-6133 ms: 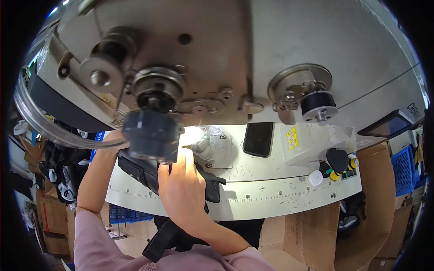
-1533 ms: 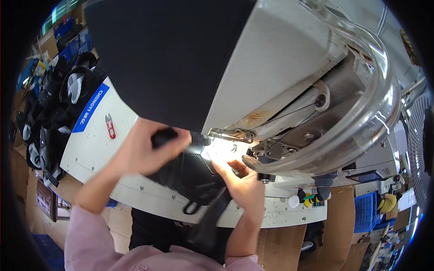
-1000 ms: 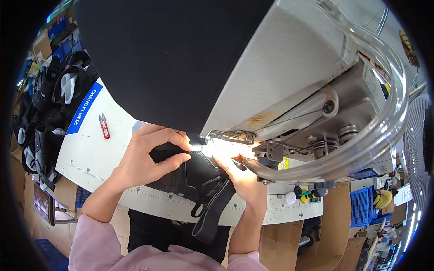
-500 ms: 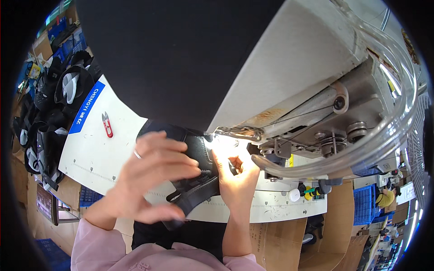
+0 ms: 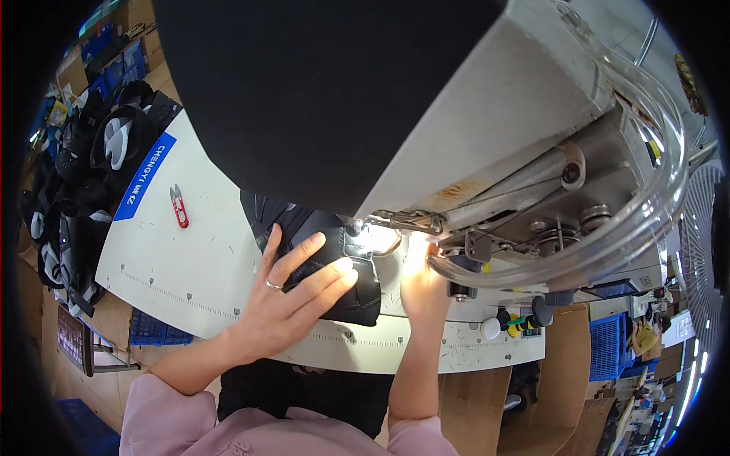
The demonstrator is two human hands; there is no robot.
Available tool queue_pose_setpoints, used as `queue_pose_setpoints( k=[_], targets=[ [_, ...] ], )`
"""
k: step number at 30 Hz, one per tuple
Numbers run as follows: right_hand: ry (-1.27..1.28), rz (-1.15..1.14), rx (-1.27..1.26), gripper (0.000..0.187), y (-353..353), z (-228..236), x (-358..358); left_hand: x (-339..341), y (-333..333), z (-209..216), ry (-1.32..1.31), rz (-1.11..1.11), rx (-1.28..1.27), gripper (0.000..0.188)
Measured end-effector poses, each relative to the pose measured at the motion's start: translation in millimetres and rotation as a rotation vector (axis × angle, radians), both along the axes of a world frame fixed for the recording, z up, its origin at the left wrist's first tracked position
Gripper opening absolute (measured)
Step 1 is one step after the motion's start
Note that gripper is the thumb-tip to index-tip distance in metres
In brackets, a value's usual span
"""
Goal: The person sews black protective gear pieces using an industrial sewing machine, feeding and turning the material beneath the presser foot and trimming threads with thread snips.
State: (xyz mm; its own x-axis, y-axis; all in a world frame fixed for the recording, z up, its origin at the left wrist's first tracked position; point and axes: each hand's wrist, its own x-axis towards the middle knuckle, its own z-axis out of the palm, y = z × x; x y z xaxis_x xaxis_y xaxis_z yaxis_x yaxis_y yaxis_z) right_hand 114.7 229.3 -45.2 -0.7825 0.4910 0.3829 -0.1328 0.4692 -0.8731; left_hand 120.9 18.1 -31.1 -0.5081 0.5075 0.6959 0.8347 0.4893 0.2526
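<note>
A: Nearest first. What is the left hand (image 5: 293,300) doing?

B: Lying flat, fingers spread, pressing on the black shoe piece (image 5: 334,262) on the white table (image 5: 198,258); nothing gripped.

A: The right hand (image 5: 424,277)?

B: Reaching just beside the piece, under the lamp glare; grip, cannot tell.

A: Farther off?

B: The piece is running under the sewing machine (image 5: 487,175). Red snips (image 5: 179,207) are lying left; black shoe parts (image 5: 84,182) are piling at the edge.
</note>
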Motion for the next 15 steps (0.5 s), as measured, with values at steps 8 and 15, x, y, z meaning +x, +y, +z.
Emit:
queue_pose_setpoints(
  k=[8,15],
  targets=[
    [0.129,0.717,-1.07,0.025,19.5,-48.9,-30.5,-24.5,-19.6,14.6,-0.135,-0.205,0.033,0.058],
    [0.338,0.602,-1.049,0.016,-20.5,-29.3,-25.0,-39.6,-28.5,24.3,-0.222,-0.213,0.063,0.055]
  ],
)
